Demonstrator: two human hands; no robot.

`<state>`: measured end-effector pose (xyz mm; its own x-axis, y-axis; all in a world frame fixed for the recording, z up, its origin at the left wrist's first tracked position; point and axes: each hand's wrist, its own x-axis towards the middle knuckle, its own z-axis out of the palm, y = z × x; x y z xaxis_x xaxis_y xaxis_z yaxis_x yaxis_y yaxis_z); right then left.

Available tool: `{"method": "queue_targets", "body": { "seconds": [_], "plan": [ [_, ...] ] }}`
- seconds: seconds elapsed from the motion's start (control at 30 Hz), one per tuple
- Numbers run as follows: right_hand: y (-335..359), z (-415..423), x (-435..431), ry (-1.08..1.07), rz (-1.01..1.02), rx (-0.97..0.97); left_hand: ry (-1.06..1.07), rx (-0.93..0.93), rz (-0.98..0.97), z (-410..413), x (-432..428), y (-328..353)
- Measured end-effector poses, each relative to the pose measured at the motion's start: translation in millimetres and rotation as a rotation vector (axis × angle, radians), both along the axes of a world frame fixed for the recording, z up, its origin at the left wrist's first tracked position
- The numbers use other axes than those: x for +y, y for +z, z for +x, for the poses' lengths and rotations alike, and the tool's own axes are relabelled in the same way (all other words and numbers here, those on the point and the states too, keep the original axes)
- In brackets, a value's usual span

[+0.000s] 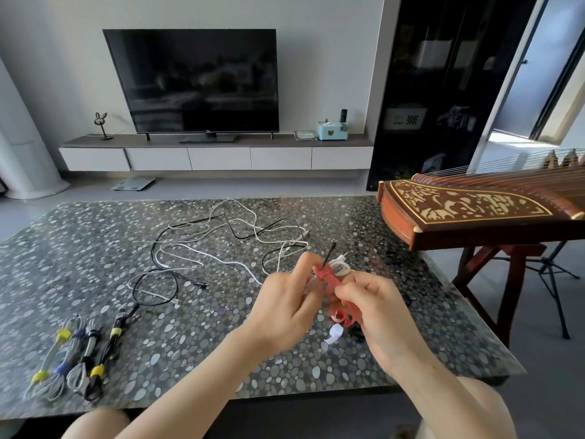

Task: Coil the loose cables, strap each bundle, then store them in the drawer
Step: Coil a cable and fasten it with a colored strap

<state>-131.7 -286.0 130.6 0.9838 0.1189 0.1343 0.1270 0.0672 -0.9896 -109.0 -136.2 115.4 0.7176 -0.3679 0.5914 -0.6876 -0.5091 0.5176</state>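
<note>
**q:** where's everything sitting relative to the red strap? trying to work out which hand does the wrapping.

**a:** closest to the camera and well left of the strap there's a row of strapped bundles lying on the table. a couple of spare straps lie just under the red one. the right hand is pinching the strap's near end, fingers curled on it. the left hand is just left of the strap, fingers curled round a small coil of white and black cable at the strap's far end. can't tell if it's pinching the strap too. so the strap runs diagonally, near-right to far-left, across the coil.

**q:** so the right hand winds?

**a:** that's my guess. it's got the free end, and the left hand just needs to keep the coil steady. past the strap, off to the left, the loose cables are spread out, not coiled yet. the drawers are way behind the strap, under the tv, and they look closed.
</note>
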Motion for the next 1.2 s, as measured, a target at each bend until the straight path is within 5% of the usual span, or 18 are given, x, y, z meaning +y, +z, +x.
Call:
{"method": "queue_targets", "body": {
  "seconds": [0.23, 0.47, 0.63, 0.83, 0.97, 1.2],
  "plan": [
    [-0.7, 7.6, -2.6, -0.016, -0.096, -0.099, 0.031, 0.067, -0.082, 9.1, -5.5, -1.4],
    [-10.8, 15.8, -3.4, -0.001, -0.311, -0.248, 0.094, 0.407, -0.336, 20.6, -7.1, -3.4],
    [-16.9, 16.7, -4.6, -0.014, -0.412, -0.262, -0.051, 0.770, -0.538, 25.2, -3.5, -8.2],
    [-20.1, 11.1, -10.1, 0.093, -0.377, -0.216, -0.213, 1.127, -0.373, 26.9, 17.0, 2.7],
    [-22.2, 12.0, -14.5, 0.135, -0.358, -0.216, -0.211, 1.118, -0.332, 22.6, 17.8, 8.0],
    [-22.7, 3.9, -12.9, 0.031, -0.342, -0.194, 0.053, 0.765, -0.449, 14.6, 3.2, 2.6]
  ]
}}
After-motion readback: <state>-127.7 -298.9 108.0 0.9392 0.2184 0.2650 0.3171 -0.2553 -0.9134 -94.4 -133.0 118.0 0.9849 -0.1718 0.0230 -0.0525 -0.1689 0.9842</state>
